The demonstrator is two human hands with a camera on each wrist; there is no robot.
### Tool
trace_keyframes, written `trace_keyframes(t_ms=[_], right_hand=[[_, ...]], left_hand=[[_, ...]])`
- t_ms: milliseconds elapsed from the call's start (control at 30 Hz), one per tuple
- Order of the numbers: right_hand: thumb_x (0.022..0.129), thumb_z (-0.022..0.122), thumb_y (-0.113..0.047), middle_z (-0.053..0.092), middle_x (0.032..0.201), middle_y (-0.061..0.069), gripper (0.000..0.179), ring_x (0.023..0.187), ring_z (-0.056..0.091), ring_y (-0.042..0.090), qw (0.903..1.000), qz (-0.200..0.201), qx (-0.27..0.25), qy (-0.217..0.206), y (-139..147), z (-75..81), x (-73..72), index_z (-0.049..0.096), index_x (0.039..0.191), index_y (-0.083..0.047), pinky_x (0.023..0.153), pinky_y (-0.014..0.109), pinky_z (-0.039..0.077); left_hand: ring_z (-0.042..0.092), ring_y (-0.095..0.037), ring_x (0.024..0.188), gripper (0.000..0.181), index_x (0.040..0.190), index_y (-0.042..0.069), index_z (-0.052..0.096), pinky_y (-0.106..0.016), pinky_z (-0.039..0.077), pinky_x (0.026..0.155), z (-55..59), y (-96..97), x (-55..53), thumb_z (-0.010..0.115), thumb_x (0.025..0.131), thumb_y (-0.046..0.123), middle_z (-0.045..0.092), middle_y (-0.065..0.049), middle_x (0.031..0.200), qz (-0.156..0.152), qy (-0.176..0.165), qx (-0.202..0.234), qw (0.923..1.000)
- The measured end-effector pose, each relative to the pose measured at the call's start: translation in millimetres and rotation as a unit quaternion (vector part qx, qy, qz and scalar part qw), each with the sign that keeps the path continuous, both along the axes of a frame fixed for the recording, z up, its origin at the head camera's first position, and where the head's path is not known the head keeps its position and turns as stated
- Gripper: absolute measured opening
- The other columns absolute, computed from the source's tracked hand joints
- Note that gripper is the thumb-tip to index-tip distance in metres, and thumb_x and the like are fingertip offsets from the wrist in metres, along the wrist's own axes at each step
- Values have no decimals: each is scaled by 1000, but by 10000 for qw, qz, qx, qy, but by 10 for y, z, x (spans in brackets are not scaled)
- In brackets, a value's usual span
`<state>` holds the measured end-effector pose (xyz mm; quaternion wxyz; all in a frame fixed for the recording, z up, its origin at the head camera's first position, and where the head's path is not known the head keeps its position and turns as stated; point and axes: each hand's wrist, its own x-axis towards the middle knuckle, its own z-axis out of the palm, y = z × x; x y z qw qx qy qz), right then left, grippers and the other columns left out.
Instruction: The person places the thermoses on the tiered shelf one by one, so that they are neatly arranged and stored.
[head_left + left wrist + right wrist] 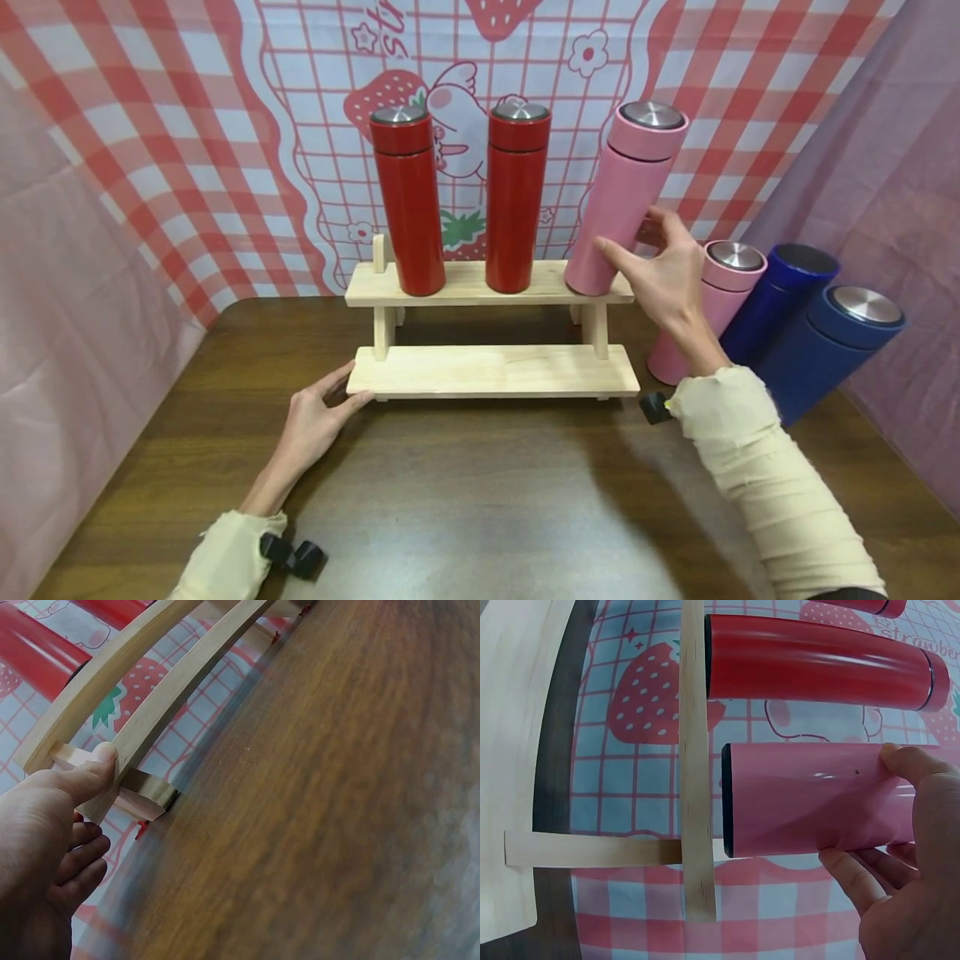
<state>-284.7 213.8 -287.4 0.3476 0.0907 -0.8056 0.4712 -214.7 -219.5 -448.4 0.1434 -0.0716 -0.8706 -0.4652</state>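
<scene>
Hands grip a glossy pink, silver-topped flask and wooden rack.

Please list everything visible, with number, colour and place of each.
Table: 1, brown, beneath
Rack: 1, pale wood, on table
Red flasks: 2, red, upper shelf
Held flask: 1, pink, at upper shelf's right end
Other flask: 1, pink, right of rack
Blue flasks: 2, blue, far right
Printed cloth: 1, red-white, behind
Side cloths: 2, pink, either side
Wrist gear: 2 sets, black, wrists
Sleeves: 2, cream, forearms
Left hand: 1, bare, pinching lower shelf
Right hand: 1, bare, round held flask
</scene>
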Motion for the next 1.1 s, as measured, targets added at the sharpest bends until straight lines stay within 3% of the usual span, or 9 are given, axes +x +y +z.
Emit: trace_keyframes(t_ms=[233,567,867,1100], right_hand=[[86,86,-26,71,121,17,61,111,66,24,9997,-29,139,-206,-41,4,-51,62,137,-1,86,19,48],[88,85,-26,70,120,20,60,112,66,29,9994,-3,282,-212,-90,-30,-137,62,137,1,91,25,50],[90,84,-26,68,125,22,64,117,65,31,9993,16,187,-324,-115,-42,-196,58,141,2,100,47,53],[92,82,-27,66,131,23,67,120,64,32,9987,36,239,-448,-125,-40,-182,53,145,2,101,47,53]], left_hand=[[66,-36,118,63,142,-6,58,-49,55,97,-2,12,2,82,93,25,66,-24,131,-15,-36,34,10000],[66,-37,117,63,143,-6,57,-49,55,96,1,17,9,82,93,24,65,-25,131,-19,-16,32,10000],[67,-36,116,63,143,-6,57,-47,56,95,-9,13,13,82,92,23,66,-24,130,31,2,-46,10000],[67,-36,116,62,142,-6,58,-48,56,94,4,10,13,82,92,22,66,-25,130,-17,-24,60,10000]])
